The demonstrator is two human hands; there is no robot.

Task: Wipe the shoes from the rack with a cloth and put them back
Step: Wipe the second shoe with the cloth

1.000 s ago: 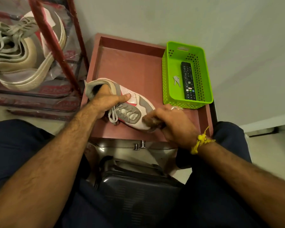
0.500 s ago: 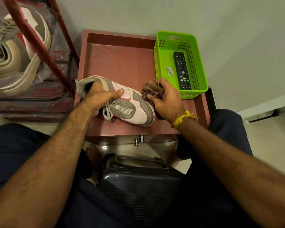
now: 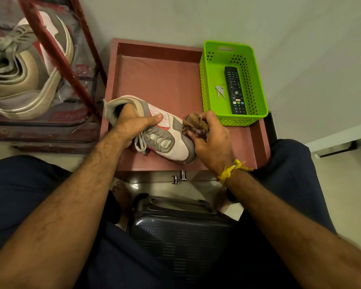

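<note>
A white, grey and red sneaker (image 3: 171, 142) lies on the reddish-brown tray table (image 3: 158, 76), toe pointing right and toward me. My left hand (image 3: 131, 124) grips its collar, fingers inside the opening and thumb across the side. My right hand (image 3: 213, 140) holds a bunched brown cloth (image 3: 195, 127) pressed against the far right side of the toe. On the red shoe rack (image 3: 56, 57) at the left sits a second pale sneaker (image 3: 27, 76) behind clear plastic.
A green plastic basket (image 3: 256, 94) on the tray's right holds a black remote (image 3: 234, 90) and keys (image 3: 220, 91). A dark hard-shell suitcase (image 3: 183, 234) stands between my knees. The grey wall runs behind the tray; pale floor lies at the right.
My right hand carried the cloth from the near side of the toe up to its far right side. My left hand kept its hold on the collar.
</note>
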